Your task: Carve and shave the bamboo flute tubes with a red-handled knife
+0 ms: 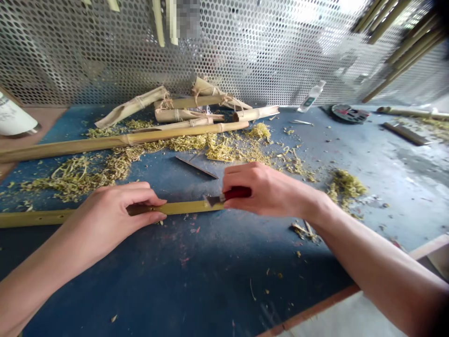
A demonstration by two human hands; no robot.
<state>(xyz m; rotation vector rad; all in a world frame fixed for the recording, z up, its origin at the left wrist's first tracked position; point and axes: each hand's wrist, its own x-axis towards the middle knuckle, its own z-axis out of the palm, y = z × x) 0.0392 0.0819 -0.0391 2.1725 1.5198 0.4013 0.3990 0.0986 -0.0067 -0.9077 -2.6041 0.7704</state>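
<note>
A long greenish-yellow bamboo strip (191,207) with small holes toward its left part lies along the near side of the blue table. My left hand (121,208) is closed around it, thumb and fingers pinching its edges. In my right hand (261,189) is the red handle of a knife (237,192), gripped in a fist. Its short metal blade rests at the strip's surface near the right end. That end is partly hidden by my right hand. Just beyond the strip lies a thin dark metal blade (197,167).
Several cut bamboo pieces (131,106) and a long bamboo pole (185,133) lie at the back. Curly shavings (219,147) cover the middle. A clear bottle (311,97) and a round dark object (350,113) stand near the perforated metal panel (242,51). The table's edge (308,311) is at lower right.
</note>
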